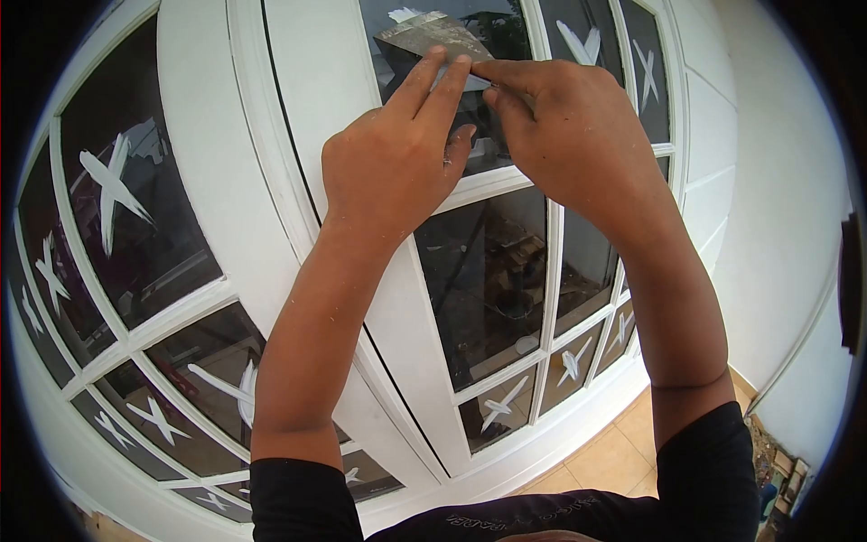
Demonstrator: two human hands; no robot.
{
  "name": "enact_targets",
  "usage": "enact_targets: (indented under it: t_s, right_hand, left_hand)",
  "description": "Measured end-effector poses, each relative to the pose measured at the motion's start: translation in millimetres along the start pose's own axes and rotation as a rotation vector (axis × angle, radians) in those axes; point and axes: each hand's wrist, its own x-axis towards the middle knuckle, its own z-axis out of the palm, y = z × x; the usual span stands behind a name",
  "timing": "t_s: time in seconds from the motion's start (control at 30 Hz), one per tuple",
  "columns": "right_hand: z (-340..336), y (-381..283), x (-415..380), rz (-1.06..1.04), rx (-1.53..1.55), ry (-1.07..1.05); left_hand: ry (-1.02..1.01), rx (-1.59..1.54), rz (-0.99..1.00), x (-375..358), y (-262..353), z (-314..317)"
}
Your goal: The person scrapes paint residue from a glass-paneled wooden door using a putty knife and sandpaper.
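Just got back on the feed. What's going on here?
A person is working on an upper pane of a white-framed window or door, holding a flat grey plate, perhaps a scraper, against the glass. The left hand rests its fingertips on the plate; the right hand grips it near its lower right corner. A white smear shows at the plate's upper edge. Many other panes bear white crosses.

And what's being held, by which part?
Flat grey blade, probably a scraper's: right hand holds its lower-right end, grip partly hidden. Left hand presses two fingertips near its lower edge.
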Motion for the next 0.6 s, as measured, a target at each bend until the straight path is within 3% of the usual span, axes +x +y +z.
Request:
enact_targets:
  t_s: [0.6]
  right_hand:
    - [8.6,-3.7,-2.0,0.037,-0.031,0.011]
  left_hand:
    - [0.009,0.02,-0.008,-0.5,-2.0,3.3]
